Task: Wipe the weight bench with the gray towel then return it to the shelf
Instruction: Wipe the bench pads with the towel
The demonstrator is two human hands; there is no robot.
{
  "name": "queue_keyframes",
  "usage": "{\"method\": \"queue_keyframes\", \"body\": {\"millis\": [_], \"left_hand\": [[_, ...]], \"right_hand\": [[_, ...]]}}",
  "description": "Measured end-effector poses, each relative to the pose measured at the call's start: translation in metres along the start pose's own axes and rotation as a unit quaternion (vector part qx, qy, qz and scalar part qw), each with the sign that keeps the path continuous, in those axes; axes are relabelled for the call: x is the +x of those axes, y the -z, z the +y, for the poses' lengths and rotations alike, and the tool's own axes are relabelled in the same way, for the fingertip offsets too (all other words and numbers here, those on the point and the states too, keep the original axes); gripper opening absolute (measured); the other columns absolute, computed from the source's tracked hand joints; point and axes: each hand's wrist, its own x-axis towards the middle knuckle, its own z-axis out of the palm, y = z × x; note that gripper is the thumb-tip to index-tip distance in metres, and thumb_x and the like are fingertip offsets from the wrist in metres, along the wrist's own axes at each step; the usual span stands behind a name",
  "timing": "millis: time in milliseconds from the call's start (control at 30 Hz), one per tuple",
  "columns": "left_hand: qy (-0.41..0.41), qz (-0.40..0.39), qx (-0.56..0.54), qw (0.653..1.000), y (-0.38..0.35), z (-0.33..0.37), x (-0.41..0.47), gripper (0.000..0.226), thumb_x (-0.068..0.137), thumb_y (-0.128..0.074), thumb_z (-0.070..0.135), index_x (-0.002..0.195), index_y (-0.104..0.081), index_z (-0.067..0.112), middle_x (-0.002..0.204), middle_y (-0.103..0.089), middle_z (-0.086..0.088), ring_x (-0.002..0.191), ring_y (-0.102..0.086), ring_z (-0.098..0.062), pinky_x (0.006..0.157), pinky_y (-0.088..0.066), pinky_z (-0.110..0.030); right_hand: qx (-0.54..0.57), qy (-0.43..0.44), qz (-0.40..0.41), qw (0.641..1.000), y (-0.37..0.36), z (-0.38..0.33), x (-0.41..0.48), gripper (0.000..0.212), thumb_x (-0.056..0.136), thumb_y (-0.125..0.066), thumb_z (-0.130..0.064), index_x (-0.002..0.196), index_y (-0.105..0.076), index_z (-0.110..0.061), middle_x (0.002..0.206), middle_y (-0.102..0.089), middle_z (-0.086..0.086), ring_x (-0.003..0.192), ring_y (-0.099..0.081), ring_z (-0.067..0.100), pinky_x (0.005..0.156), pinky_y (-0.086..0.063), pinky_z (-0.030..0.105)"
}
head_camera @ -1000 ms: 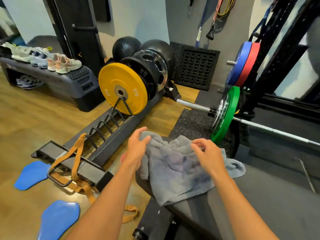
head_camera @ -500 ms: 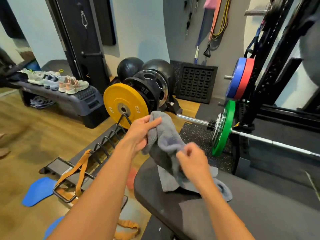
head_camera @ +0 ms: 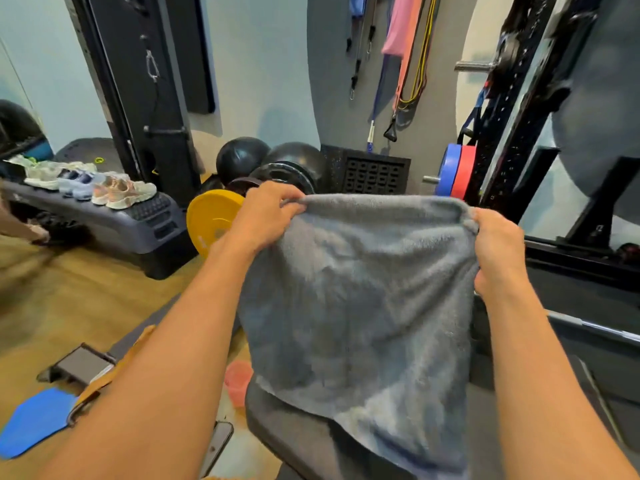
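The gray towel point(head_camera: 356, 299) hangs spread out in front of me, held up by its top edge. My left hand point(head_camera: 266, 216) is shut on the towel's upper left corner. My right hand point(head_camera: 497, 251) pinches the upper right corner. The towel's lower edge drapes onto the dark padded weight bench point(head_camera: 294, 434), whose near end shows below it. Most of the bench is hidden behind the towel. No shelf is visible.
A yellow weight plate point(head_camera: 207, 223) and black plates stand on a floor rack to the left. A step platform with shoes point(head_camera: 104, 216) lies far left. A barbell point(head_camera: 602, 330) and black rack point(head_camera: 519, 126) stand right. Blue pads point(head_camera: 34, 420) lie on the wooden floor.
Both hands lifted the towel off the bench and pulled it apart, so it went from a bunched heap to a flat hanging sheet. My view tilted upward.
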Motion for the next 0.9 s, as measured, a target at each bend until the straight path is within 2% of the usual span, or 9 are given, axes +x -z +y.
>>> {"method": "queue_keyframes", "body": {"millis": [133,200,300,400,467,533,633,733,900], "left_hand": [[0.041,-0.072,0.000,0.997,-0.002,-0.007,-0.006,0.035,0.078,-0.071,0.052,0.070,-0.072,0.018,0.067,-0.066,0.001,0.070,-0.060,-0.014,0.064,-0.042,-0.035],[0.049,-0.176,-0.026,0.983,0.011,-0.003,-0.017,0.035,0.073,-0.076,0.050,0.054,-0.067,0.022,0.051,-0.053,0.013,0.055,-0.048,-0.004,0.057,-0.035,-0.028],[0.034,-0.299,-0.142,0.943,0.034,0.004,-0.027,0.008,0.077,-0.078,0.027,0.071,-0.076,0.023,0.067,-0.067,0.010,0.068,-0.060,-0.001,0.068,-0.044,-0.024],[0.094,-0.125,-0.362,0.919,0.026,-0.002,-0.014,0.012,0.082,-0.072,0.022,0.091,-0.077,0.016,0.083,-0.075,0.000,0.082,-0.068,-0.014,0.068,-0.052,-0.021],[0.232,-0.089,-0.449,0.859,0.000,-0.025,-0.023,0.035,0.089,-0.061,0.046,0.096,-0.076,0.014,0.088,-0.076,-0.006,0.084,-0.068,-0.023,0.072,-0.055,-0.028],[0.380,-0.220,-0.513,0.738,-0.039,-0.059,-0.063,0.073,0.082,-0.048,0.074,0.114,-0.072,0.014,0.116,-0.069,-0.018,0.109,-0.064,-0.033,0.093,-0.051,-0.045],[0.442,-0.314,-0.592,0.596,-0.088,-0.075,-0.131,0.076,0.084,-0.052,0.067,0.127,-0.062,0.005,0.132,-0.058,-0.023,0.123,-0.054,-0.042,0.102,-0.041,-0.052],[0.414,-0.209,-0.592,0.659,-0.105,-0.071,-0.134,0.066,0.075,-0.075,0.021,0.134,-0.054,0.002,0.125,-0.061,-0.023,0.116,-0.058,-0.040,0.100,-0.045,-0.052],[0.365,-0.150,-0.445,0.804,-0.113,-0.049,-0.115,0.059,0.068,-0.072,-0.014,0.120,-0.062,0.010,0.115,-0.070,-0.015,0.101,-0.067,-0.032,0.083,-0.056,-0.045]], "right_hand": [[-0.059,-0.053,-0.040,0.996,0.019,0.007,0.004,0.015,0.090,-0.062,-0.025,0.080,-0.068,-0.017,0.082,-0.063,0.003,0.075,-0.056,0.016,0.067,-0.045,0.028],[-0.106,-0.085,-0.092,0.986,0.035,0.008,0.003,0.043,0.084,-0.067,-0.053,0.105,-0.071,-0.016,0.104,-0.070,0.001,0.096,-0.064,0.020,0.090,-0.049,0.037],[-0.063,-0.098,-0.181,0.977,0.052,0.008,0.001,0.049,0.082,-0.059,-0.057,0.093,-0.078,-0.014,0.088,-0.076,0.007,0.081,-0.073,0.021,0.074,-0.056,0.033],[0.066,-0.104,-0.186,0.975,0.049,0.008,0.008,0.049,0.088,-0.050,-0.061,0.090,-0.079,-0.022,0.094,-0.077,0.005,0.087,-0.073,0.021,0.071,-0.056,0.033],[0.041,-0.135,-0.192,0.971,0.053,0.031,0.013,0.052,0.088,-0.043,-0.068,0.107,-0.073,-0.030,0.110,-0.074,0.002,0.098,-0.071,0.019,0.082,-0.052,0.038],[-0.046,-0.237,-0.248,0.938,0.067,0.080,0.002,0.057,0.085,-0.048,-0.067,0.120,-0.068,-0.027,0.116,-0.072,0.004,0.104,-0.069,0.021,0.090,-0.049,0.042],[-0.102,-0.332,-0.298,0.889,0.083,0.139,-0.023,0.080,0.057,-0.089,-0.035,0.125,-0.063,-0.001,0.109,-0.072,0.018,0.092,-0.071,0.028,0.081,-0.055,0.039],[-0.015,-0.290,-0.238,0.927,0.075,0.153,-0.021,0.086,0.042,-0.093,-0.012,0.122,-0.063,0.002,0.104,-0.072,0.021,0.087,-0.071,0.032,0.087,-0.054,0.046],[-0.064,-0.229,-0.206,0.949,0.057,0.136,-0.016,0.043,0.080,-0.062,0.013,0.120,-0.059,-0.003,0.107,-0.070,0.021,0.094,-0.068,0.035,0.084,-0.055,0.047]]}}
